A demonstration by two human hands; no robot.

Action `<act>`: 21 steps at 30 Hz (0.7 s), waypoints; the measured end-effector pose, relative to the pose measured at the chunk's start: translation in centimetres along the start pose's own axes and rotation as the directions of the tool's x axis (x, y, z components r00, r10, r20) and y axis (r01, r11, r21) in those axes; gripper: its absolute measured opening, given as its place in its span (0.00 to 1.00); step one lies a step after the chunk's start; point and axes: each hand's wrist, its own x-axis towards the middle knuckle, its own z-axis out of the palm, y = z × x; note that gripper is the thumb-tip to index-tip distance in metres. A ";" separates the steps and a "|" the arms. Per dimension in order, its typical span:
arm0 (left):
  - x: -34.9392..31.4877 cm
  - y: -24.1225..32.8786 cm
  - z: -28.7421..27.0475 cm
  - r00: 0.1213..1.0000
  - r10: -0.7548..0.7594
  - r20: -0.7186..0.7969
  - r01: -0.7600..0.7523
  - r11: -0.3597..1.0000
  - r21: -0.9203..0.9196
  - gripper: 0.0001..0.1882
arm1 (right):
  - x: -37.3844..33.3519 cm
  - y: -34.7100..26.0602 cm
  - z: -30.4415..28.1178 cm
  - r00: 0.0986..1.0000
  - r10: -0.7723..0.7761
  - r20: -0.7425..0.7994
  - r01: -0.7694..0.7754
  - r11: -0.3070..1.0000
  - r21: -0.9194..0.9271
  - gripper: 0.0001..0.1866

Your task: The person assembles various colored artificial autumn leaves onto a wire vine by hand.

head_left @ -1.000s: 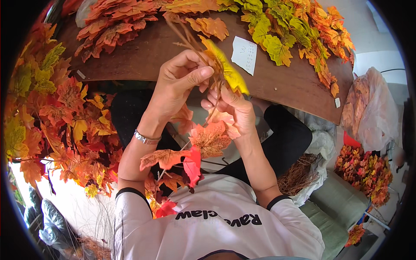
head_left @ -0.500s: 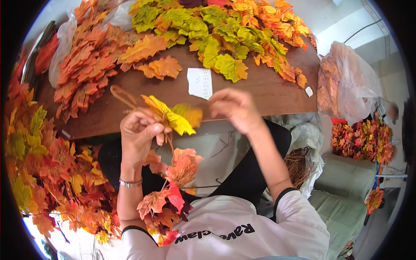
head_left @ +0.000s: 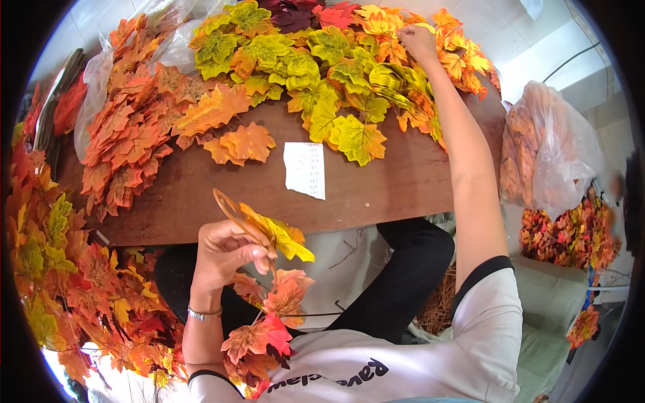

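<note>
Between its thumb and fingers my left hand (head_left: pixel 228 252) pinches the stem of an artificial maple leaf garland (head_left: pixel 285 292). A brown stem loop (head_left: pixel 232 209) sticks up above the fingers, and a yellow leaf (head_left: pixel 290 247) fans out beside them. Orange and red leaves hang below the hand, over my lap. At the far right of the table, my right hand (head_left: pixel 418 43) is at the heap of yellow-orange leaves (head_left: pixel 453 50), its fingers curled in. What is between those fingers, if anything, is too small to make out.
Green-yellow leaves (head_left: pixel 356 138) and orange leaves (head_left: pixel 127 138) are heaped on the brown table (head_left: pixel 383 191). A torn, written-on paper (head_left: pixel 304 171) lies mid-table. A clear plastic bag (head_left: pixel 551 144) stands at the right. Finished-looking foliage (head_left: pixel 101 282) crowds the left side.
My right hand has gone from near the garland out to the far yellow-orange heap. My left hand still holds the garland. The whole view has shifted, so the table sits lower.
</note>
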 end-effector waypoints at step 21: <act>-0.5 0.8 -1.1 0.999 -0.033 -0.009 0.033 0.999 0.018 0.03 | 3.9 -0.7 -3.5 0.877 0.459 0.144 -0.468 0.744 0.476 0.05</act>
